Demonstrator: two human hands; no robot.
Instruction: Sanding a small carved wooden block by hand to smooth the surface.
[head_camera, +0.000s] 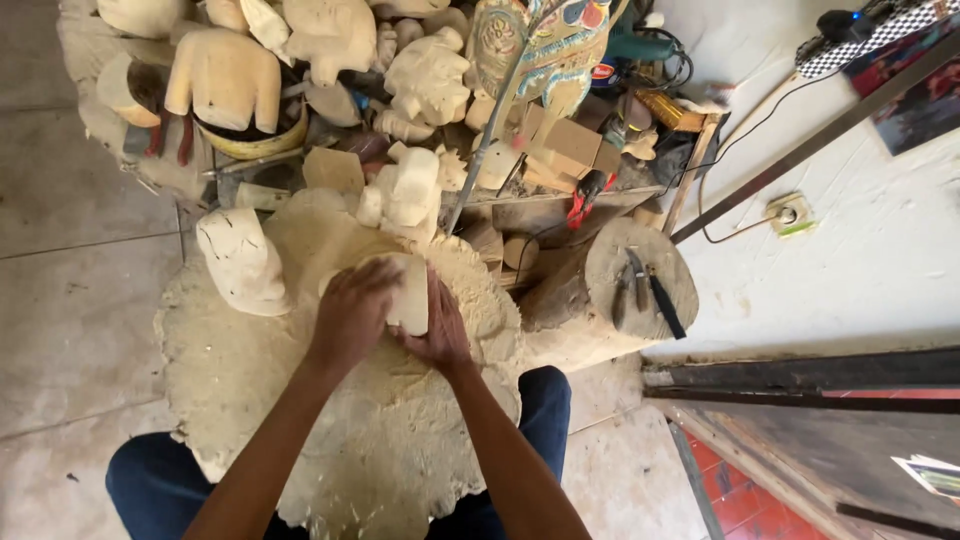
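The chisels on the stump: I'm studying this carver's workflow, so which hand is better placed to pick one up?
Probably the right hand: it grips the pale wood block on the side nearer the stump, where the chisels lie.

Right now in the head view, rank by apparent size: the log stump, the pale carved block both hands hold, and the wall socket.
1. Log stump
2. Carved block, partly hidden by the hands
3. Wall socket, farther off, so unsure

A pale, unpainted wood block is gripped from both sides, just left of the stump. Its cut face is turned up and to the right, smooth and cream-coloured. It is held above a heap of shavings, its lower part hidden.
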